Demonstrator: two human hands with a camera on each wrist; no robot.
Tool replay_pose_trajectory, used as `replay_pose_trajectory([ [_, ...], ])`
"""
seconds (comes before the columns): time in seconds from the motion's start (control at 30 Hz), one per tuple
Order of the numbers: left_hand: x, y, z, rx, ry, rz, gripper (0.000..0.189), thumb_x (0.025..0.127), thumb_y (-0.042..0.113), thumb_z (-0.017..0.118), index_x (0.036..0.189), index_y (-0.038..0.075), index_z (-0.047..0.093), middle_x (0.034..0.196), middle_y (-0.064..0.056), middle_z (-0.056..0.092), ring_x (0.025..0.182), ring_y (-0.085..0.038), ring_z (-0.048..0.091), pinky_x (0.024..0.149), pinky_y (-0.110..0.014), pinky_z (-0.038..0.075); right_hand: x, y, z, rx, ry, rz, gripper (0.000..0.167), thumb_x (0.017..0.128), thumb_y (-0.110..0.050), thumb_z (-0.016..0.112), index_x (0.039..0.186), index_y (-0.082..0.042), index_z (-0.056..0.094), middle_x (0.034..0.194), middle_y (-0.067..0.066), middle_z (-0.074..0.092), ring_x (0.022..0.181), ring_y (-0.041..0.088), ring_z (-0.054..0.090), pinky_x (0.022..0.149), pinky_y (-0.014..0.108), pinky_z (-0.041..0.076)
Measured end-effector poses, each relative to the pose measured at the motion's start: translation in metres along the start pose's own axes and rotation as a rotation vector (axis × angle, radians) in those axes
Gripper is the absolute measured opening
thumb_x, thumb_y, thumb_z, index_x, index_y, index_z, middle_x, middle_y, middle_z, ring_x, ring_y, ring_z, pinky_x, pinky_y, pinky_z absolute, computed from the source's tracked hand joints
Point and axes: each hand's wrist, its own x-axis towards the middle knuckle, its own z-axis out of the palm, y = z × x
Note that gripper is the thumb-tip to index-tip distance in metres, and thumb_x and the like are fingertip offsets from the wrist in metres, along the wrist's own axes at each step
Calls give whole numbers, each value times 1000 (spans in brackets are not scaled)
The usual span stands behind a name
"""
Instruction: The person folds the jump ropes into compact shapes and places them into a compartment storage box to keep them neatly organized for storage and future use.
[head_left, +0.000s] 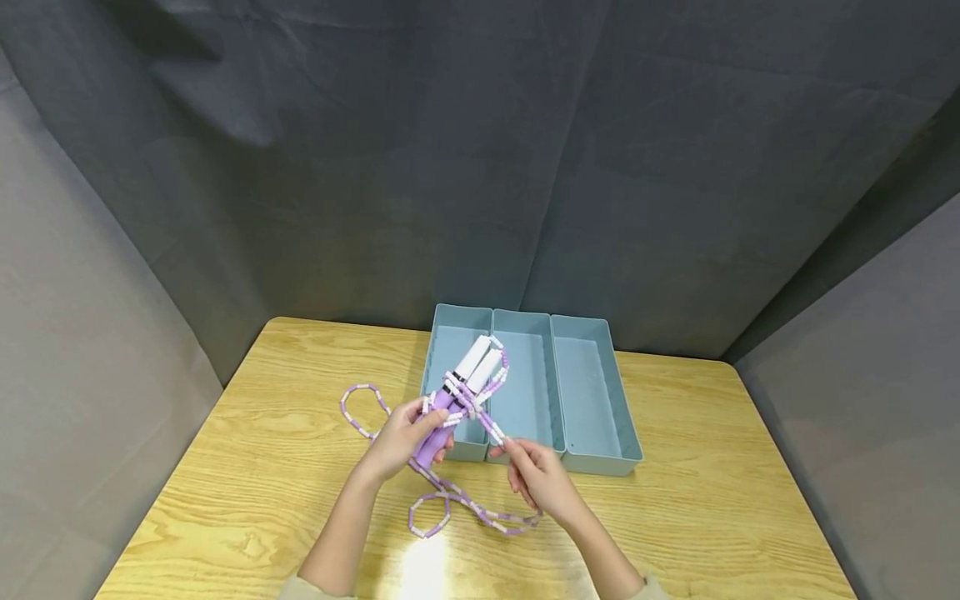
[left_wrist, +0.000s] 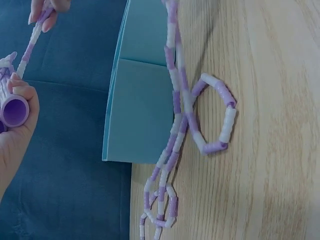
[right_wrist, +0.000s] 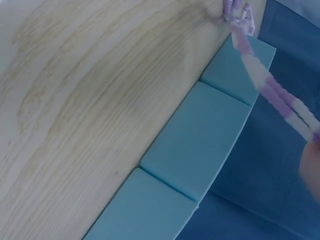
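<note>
1. Closest in, two bare forearms [head_left: 347,529] come up from the bottom edge, angled inward toward each other, with pale cuffs [head_left: 313,590] just showing.
2. Then there's the slack of a purple-and-white beaded cord [left_wrist: 227,125], loosely looped on the wooden table [head_left: 690,467] below and between the hands, with another loop off to the left.
3. Right hand [head_left: 540,479]: reaching in from the right, thumb and index finger pinching a doubled bit of the cord, which runs pretty straight up to the bundle.
4. Left hand [head_left: 408,437]: wrapped around two purple-and-white handles [head_left: 472,358], thumb across the top, other fingers underneath. They're side by side, white ends tilted up and right, cord wound around their middles.
5. From the head camera, that bundle overlaps the left section of a blue-grey three-section tray [head_left: 588,375] near the table's far edge.
6. Way back, dark curtain [head_left: 450,167].
</note>
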Motion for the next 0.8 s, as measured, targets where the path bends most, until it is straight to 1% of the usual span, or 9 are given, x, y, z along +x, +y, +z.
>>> replay_pose_trajectory([
  [0.1, 0, 0, -2, -10, 24, 9, 29, 94, 23, 49, 99, -6, 48, 69, -9, 60, 52, -13, 56, 49, -23, 53, -3, -5, 0, -34, 12, 15, 32, 99, -20, 40, 102, 5, 60, 53, 1, 46, 32, 1, 30, 29, 15, 28],
  [0.27, 0, -1, -4, -42, 38, 30, 28, 95, 19, 47, 100, -9, 47, 69, -9, 59, 51, -13, 56, 48, -22, 52, -5, -7, -3, -149, 48, -15, 23, 91, -15, 56, 102, 5, 63, 50, 0, 46, 34, 1, 34, 30, 14, 29],
  [0.37, 1, -1, -5, -57, 42, 22, 29, 95, 19, 47, 101, -9, 46, 69, -9, 59, 52, -12, 56, 48, -23, 53, -3, 0, -6, -214, 85, -30, 22, 87, -13, 61, 102, 3, 64, 50, 2, 48, 36, 1, 38, 30, 14, 29],
  [0.43, 1, -1, -5, -67, 58, 11, 31, 95, 21, 48, 102, -9, 46, 70, -9, 59, 52, -13, 56, 49, -23, 53, -2, 4, -8, -247, 117, -33, 23, 88, -14, 61, 103, 2, 64, 50, 3, 49, 35, 0, 38, 29, 15, 28],
  [0.5, 0, -1, -5, -67, 73, 4, 32, 94, 22, 49, 103, -9, 46, 70, -10, 59, 52, -13, 56, 49, -24, 53, -1, 8, -10, -275, 159, -22, 25, 89, -18, 59, 106, -1, 63, 49, 4, 50, 31, 0, 36, 27, 16, 26],
  [0.6, 0, 0, -7, -61, 80, 1, 34, 94, 23, 49, 105, -9, 45, 71, -11, 59, 52, -13, 56, 49, -25, 54, -4, 8, -12, -311, 201, -13, 24, 91, -25, 56, 109, -9, 58, 49, 2, 52, 27, 1, 32, 25, 17, 27],
  [0.67, 0, 0, -7, -53, 72, 6, 34, 94, 23, 49, 105, -9, 45, 71, -11, 59, 52, -13, 57, 50, -25, 54, -5, 8, -12, -325, 219, -23, 20, 92, -27, 54, 104, -12, 54, 51, 1, 54, 25, 3, 32, 24, 18, 28],
  [0.73, 1, 0, -7, -54, 70, 9, 34, 94, 24, 49, 105, -9, 46, 71, -11, 59, 52, -13, 56, 49, -25, 54, -6, 8, -12, -324, 231, -41, 15, 92, -26, 53, 96, -12, 51, 57, 1, 56, 27, 7, 38, 25, 20, 32],
  [0.8, 1, 0, -7, -55, 71, 14, 34, 95, 24, 49, 104, -9, 46, 71, -11, 59, 52, -13, 56, 49, -24, 53, -6, 9, -12, -307, 262, -72, 13, 92, -23, 55, 89, -10, 53, 61, 1, 56, 31, 12, 44, 27, 23, 38],
])
